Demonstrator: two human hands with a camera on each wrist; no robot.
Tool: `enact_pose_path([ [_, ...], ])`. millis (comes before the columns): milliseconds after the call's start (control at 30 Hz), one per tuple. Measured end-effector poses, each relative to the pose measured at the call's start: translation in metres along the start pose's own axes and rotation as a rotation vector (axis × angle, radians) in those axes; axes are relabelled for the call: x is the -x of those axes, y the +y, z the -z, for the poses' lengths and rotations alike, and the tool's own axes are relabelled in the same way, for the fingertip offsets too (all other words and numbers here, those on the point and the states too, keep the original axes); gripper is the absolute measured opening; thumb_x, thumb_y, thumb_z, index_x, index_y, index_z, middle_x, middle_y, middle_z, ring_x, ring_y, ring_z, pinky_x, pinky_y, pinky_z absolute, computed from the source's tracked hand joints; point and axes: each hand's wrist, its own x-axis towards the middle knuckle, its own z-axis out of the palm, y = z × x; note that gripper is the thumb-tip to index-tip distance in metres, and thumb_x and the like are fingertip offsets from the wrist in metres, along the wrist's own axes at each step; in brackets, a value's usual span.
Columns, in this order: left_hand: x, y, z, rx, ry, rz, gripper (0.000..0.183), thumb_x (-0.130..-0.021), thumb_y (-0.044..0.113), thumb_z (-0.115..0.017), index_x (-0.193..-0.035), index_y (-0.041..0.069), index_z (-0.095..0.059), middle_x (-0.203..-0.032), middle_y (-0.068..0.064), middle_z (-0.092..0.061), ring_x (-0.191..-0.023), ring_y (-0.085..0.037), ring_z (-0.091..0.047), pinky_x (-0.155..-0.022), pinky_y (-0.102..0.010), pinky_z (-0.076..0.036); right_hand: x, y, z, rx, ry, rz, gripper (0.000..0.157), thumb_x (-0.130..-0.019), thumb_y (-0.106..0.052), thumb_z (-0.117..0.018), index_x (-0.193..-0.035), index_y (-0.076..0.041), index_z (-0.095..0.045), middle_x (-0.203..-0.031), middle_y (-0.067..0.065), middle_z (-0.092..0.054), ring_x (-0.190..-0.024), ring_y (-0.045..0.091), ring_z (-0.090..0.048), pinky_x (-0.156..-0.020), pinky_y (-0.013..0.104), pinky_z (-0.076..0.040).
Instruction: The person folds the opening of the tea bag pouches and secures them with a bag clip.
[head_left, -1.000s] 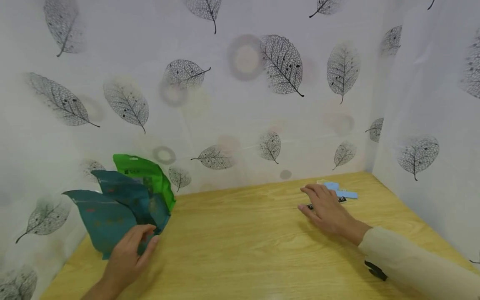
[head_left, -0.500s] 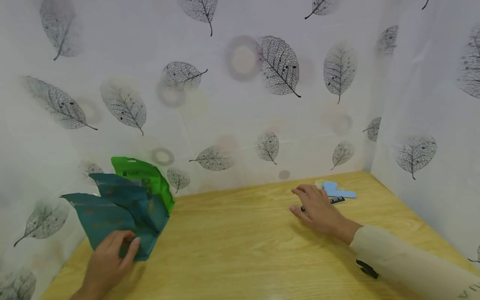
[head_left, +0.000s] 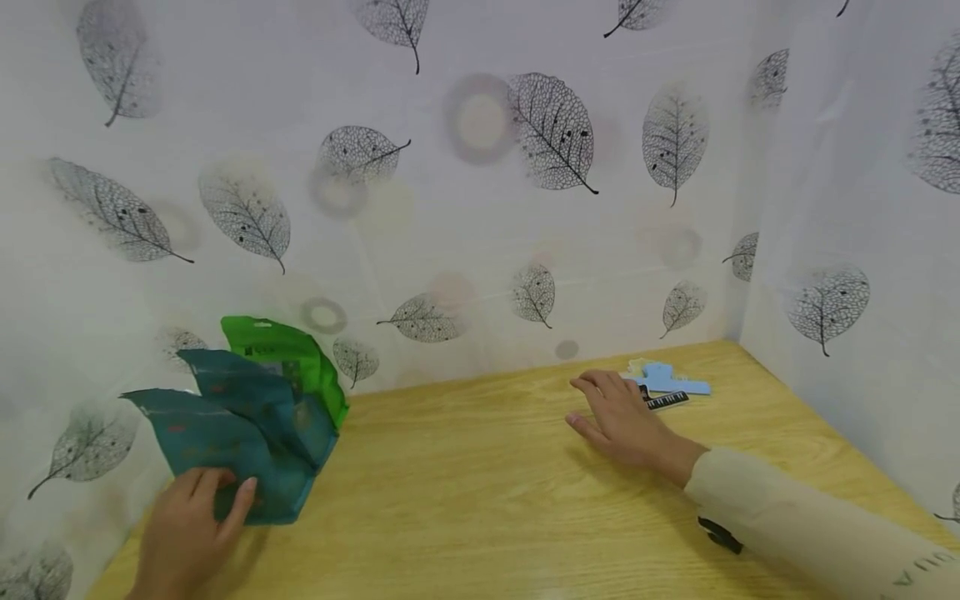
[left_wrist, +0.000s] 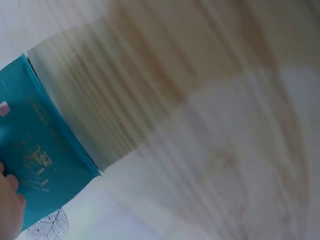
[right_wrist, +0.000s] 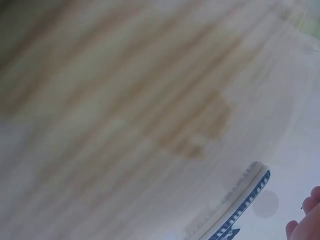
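Two teal pouches, a front one (head_left: 195, 433) and one behind it (head_left: 243, 379), stand at the left with a green pouch (head_left: 273, 337) at their back. My left hand (head_left: 187, 521) is at the lower left of the front pouch, thumb and fingers apart and overlapping its face. Its fingers (left_wrist: 9, 187) also show against the teal pouch in the left wrist view. Farther right, my right hand (head_left: 621, 423) is over the table with relaxed fingers, holding nothing. Just beyond it lie a light blue clip (head_left: 663, 378) and a clip with a piano-key pattern (head_left: 667, 401).
A pale yellowish piece (head_left: 640, 365) lies behind the blue clip, partly covered. The wood-grain table (head_left: 465, 483) meets a leaf-printed white sheet (head_left: 450, 217) at the back and both sides. A black device (head_left: 720, 535) shows under the right sleeve.
My left hand has moved left across the front pouch, uncovering its lower right corner. My right hand has shifted left, showing more of the piano-key clip and the blue clip.
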Motion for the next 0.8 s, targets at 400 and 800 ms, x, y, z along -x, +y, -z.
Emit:
enact_pose_path([
  [400,-0.001,-0.006,0.003,-0.149,-0.259,0.481,0.087,-0.097,0.052,-0.052,-0.137,-0.022,-0.029,-0.128,-0.043,-0.036,-0.115,-0.056,-0.039,-0.094,-0.068,-0.036,-0.011,-0.02,-0.007,-0.002,-0.015,0.039,0.055,-0.103,-0.042,-0.051,-0.141,-0.002,-0.051,-0.14,0.015,-0.05,-0.131,0.033,-0.045,-0.105,0.057,-0.034],
  [800,-0.001,-0.026,-0.001,-0.078,-0.493,0.75,0.103,-0.1,0.064,-0.033,-0.151,-0.014,0.01,-0.14,-0.048,-0.027,-0.126,-0.061,-0.032,-0.103,-0.072,-0.024,-0.025,-0.044,-0.017,0.014,-0.052,0.098,0.058,-0.103,-0.045,-0.05,-0.145,-0.006,-0.047,-0.142,0.013,-0.049,-0.131,0.032,-0.045,-0.106,0.055,-0.035],
])
